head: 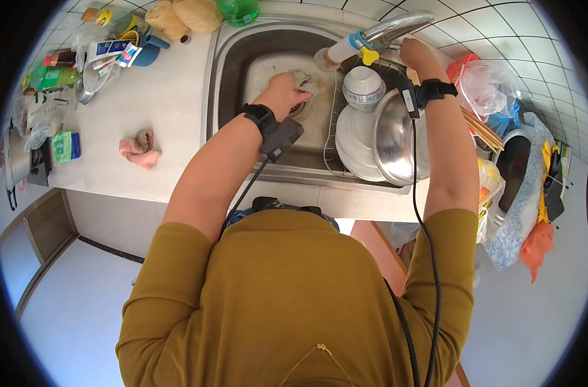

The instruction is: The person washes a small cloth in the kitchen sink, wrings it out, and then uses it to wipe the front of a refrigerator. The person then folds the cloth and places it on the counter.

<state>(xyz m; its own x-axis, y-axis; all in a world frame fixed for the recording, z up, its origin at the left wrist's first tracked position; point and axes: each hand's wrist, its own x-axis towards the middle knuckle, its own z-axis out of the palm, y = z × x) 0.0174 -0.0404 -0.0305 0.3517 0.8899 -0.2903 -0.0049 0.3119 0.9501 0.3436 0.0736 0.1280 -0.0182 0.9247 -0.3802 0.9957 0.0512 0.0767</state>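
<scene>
Low in the stainless steel sink (233,87), my left hand (283,92) grips a crumpled pale cloth (301,80) beside the drain (298,107). My right hand (414,52) reaches behind the chrome faucet (395,26), at its base near the handle; its fingers are partly hidden, so I cannot tell whether they grip it. A white filter (340,52) with a yellow lever (369,56) is fitted on the spout. Under my right forearm, a wire rack (329,150) holds upturned bowls (364,87), white plates (354,140) and a tilted steel basin (395,140).
A pink cloth (140,151) lies on the left counter (178,106). Bottles, a cup and tubes crowd the back left corner. Loofah sponges (197,14) and a green bottle (238,10) stand behind the sink. At right are chopsticks (482,129), a red basket (461,67) and plastic bags (490,89).
</scene>
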